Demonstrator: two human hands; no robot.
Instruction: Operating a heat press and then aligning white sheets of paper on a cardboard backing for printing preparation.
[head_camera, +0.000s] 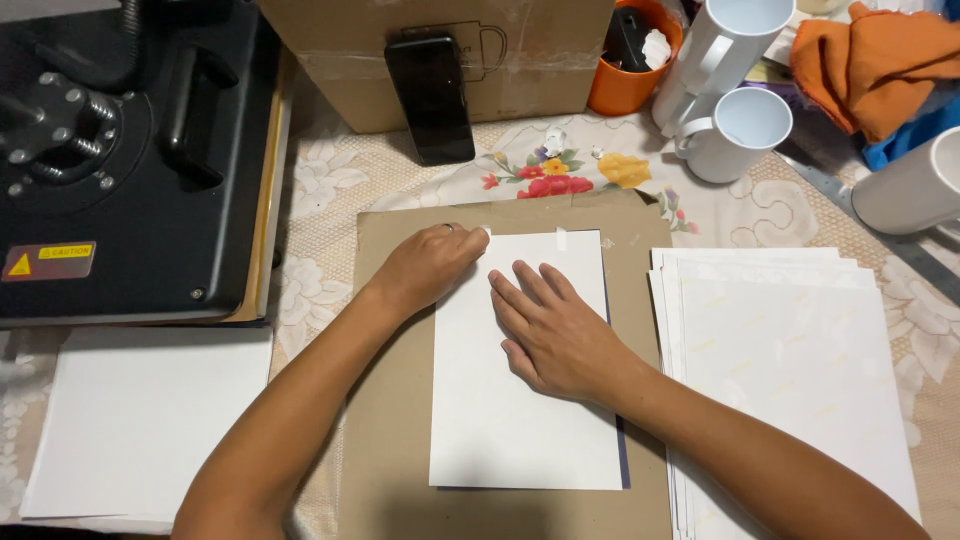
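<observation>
Hands: left hand (432, 265) and right hand (548, 335) press flat, holding nothing, on white sheet (520, 400).

left hand (432, 265): fingers curled on the top left corner of the white sheet (520, 400)
right hand (550, 330): flat, palm down on the sheet's upper middle
sheet: lies on a brown cardboard mat (390, 400), a dark edge showing along its right side
paper stack (790, 370): just right of the mat
heat press (120, 150): far left corner of the table
blank paper (150, 420): below the press
white mugs (740, 130): far right, beside an orange cloth (880, 60)
phone (430, 95): leaning on a cardboard box (540, 60)
</observation>
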